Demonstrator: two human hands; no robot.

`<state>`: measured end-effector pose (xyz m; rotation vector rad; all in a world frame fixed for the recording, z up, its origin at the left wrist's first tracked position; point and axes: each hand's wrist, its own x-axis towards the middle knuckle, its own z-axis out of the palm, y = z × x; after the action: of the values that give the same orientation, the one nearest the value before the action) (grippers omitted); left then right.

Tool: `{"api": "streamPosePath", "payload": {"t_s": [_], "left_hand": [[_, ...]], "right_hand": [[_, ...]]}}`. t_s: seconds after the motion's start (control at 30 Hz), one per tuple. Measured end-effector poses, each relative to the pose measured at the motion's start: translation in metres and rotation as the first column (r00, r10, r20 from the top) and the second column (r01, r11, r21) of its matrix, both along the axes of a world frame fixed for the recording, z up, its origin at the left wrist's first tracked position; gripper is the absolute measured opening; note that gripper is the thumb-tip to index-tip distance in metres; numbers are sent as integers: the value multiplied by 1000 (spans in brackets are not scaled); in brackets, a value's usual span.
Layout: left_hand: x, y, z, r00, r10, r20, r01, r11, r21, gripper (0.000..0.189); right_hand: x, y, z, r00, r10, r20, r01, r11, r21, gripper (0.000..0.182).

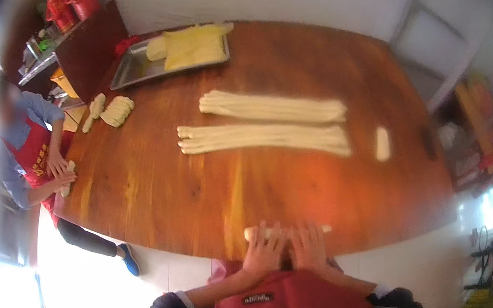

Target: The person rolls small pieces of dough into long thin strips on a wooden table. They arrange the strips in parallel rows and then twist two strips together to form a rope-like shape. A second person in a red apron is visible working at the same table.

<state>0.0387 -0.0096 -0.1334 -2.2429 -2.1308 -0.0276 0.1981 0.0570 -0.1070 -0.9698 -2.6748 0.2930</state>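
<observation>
My left hand (265,250) lies palm down on a rope of pale dough (250,234) near the table's front edge. Beside it, my right hand (308,246) presses flat on the same rope. The fingers of both hands point away from me and are not wrapped around the dough. Its two ends show beyond the hands; the middle is mostly covered. Farther in on the wooden table (160,181) lie two bands of long dough strands, a far one (273,106) and a near one (263,136). A short dough piece (382,144) sits apart at the right.
A metal tray (126,71) at the back holds a yellow cloth (194,47). Several short dough rolls (118,111) are by the left edge. There, a co-worker in a red apron (34,154) presses a dough piece (70,180) with both hands. Shelves (90,53) stand behind.
</observation>
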Motion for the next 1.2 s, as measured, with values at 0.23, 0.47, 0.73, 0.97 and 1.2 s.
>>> {"api": "streamPosePath", "payload": {"t_s": [0.23, 0.47, 0.73, 0.97, 1.2], "left_hand": [[-68, 142, 33, 975, 163, 151, -168, 986, 19, 58], [-10, -13, 11, 997, -28, 65, 24, 998, 61, 57], [-85, 129, 46, 997, 69, 30, -69, 998, -7, 60], [-71, -20, 4, 964, 175, 198, -178, 984, -5, 67], [-181, 87, 14, 744, 654, 136, -662, 692, 289, 66]], "right_hand": [[-100, 164, -13, 995, -75, -71, 89, 971, 220, 59], [-14, 10, -9, 978, 169, 122, -172, 985, 15, 53], [-105, 151, -9, 998, -31, 57, 26, 996, 82, 60], [21, 40, 3, 987, -75, 145, 64, 995, 80, 62], [13, 186, -13, 928, -367, 72, 327, 890, 317, 68]]}}
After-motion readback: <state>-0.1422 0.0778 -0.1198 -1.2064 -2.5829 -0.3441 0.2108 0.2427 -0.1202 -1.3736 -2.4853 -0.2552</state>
